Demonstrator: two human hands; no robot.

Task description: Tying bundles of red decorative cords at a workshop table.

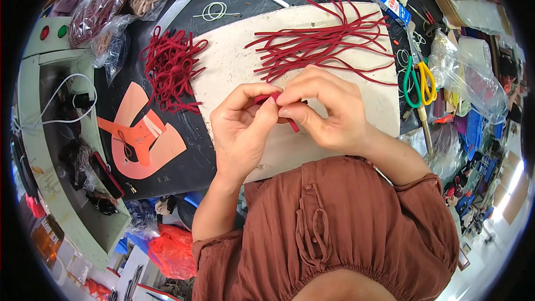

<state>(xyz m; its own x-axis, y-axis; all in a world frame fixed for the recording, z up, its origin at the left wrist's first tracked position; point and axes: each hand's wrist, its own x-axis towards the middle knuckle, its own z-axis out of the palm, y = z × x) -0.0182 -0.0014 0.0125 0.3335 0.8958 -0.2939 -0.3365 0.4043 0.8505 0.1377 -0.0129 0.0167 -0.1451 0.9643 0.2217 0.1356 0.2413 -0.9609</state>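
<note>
Both my hands meet over a pale board, pinching one dark red cord between them. My left hand curls round it with thumb and forefinger together. From the other side my right hand grips it with its fingertips. A short end of the cord pokes out below the fingers; the rest is mostly hidden by them. Just beyond my hands lies a spread of loose straight red cords. To the left, at the board's edge, sits a heap of looped, knotted-looking red cords.
Orange and peach cut pieces lie on the black tabletop at left, beside a grey-green metal cabinet. Green-handled and yellow-handled scissors lie at right, below a blue-and-white box. Plastic bags of cord crowd the back left.
</note>
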